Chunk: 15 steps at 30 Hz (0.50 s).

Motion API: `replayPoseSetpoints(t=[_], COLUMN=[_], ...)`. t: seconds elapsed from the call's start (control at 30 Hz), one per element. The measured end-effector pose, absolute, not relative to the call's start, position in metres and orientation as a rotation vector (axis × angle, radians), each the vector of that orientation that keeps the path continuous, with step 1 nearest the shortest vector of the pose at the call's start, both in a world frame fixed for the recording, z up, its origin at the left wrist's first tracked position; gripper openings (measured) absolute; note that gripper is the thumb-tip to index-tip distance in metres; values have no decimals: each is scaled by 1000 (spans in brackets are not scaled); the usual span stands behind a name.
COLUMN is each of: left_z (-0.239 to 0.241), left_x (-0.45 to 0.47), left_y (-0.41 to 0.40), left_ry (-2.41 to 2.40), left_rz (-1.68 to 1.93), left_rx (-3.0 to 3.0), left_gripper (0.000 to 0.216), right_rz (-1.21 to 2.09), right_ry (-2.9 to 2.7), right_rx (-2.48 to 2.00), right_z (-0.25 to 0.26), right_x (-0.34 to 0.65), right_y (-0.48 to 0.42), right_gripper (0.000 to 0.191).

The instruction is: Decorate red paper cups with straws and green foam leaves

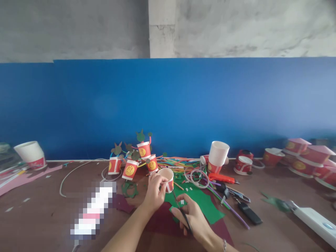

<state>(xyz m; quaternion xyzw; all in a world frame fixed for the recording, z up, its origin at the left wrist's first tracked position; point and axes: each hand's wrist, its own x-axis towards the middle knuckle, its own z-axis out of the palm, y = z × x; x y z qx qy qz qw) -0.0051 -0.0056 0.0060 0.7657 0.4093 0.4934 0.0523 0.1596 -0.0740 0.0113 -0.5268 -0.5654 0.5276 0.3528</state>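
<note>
My left hand (154, 191) is closed around a small red-and-white paper cup (167, 177), holding it tilted above the table. In my right hand (193, 217) is a pair of black scissors (181, 209), fingers wrapped round the handles, the blades pointing up to the cup's side. Under both hands lie a green paper sheet (204, 203) and a dark maroon sheet (162, 224).
Behind stands a cluster of red cups with green cut-outs (136, 161), a pile of coloured straws (178, 162), a stack of white cups (217, 155), a red utility knife (223, 178), more cups at right (301, 154), a white device (315, 220) and a blurred patch (93, 210).
</note>
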Motion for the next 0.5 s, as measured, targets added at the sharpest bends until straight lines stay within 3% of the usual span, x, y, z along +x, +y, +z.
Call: replayPoseSetpoints(t=[0.13,0.33,0.4,0.5], left_z=[7,7,6,5], left_x=[-5,-5,-5,-6], left_y=[-6,-5,-5,-4], left_ry=[1248,1267,1264,1248], left_rz=[1488,1494,1497,1509], left_rx=[2323,2315,2318,2316], left_gripper=[11,14,13,12], right_rz=[868,454,576,1221], right_ry=[-1747,-1925,-1873,-1611], right_rx=[-1528,-1580,-1555,-1422], right_z=[19,31,31,29], right_x=[162,169,169,168], right_y=[-77,-79,-77,-74], right_gripper=[26,31,30,32])
